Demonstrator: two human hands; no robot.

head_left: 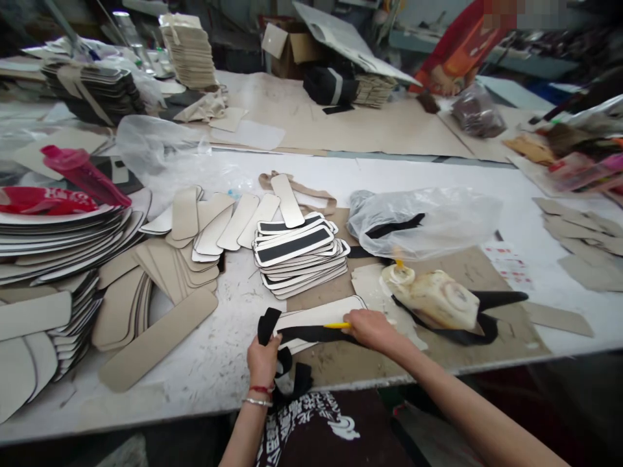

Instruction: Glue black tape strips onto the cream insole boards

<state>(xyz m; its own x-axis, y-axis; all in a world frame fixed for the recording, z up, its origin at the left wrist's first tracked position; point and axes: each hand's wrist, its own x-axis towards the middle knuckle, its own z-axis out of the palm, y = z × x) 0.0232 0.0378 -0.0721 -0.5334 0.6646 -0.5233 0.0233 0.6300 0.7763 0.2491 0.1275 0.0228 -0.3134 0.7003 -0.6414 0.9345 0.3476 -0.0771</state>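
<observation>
My left hand [263, 360] is closed around a black fabric strip [311, 334], whose loose loops hang below the fingers toward my lap. The strip stretches right, across a white, rounded-end panel [321, 313] on the table. In my right hand [372, 329] is a slim yellow pen-like tool [335, 325], lying along the strip; its exact kind is unclear. Just beyond the hands rises a stack of white-edged panels [302, 253], the upper ones bearing black bands. A stained, pale plastic bottle [438, 299] lies on its side, right of my right hand.
Fanned beige panels [170, 266] and taller panel stacks [58, 240] cover the left side. A pink bottle [85, 174] rests on one stack. Beyond the hands lies a clear plastic bag [428, 217]. Another person's orange-red sleeve [462, 48] shows at the far table.
</observation>
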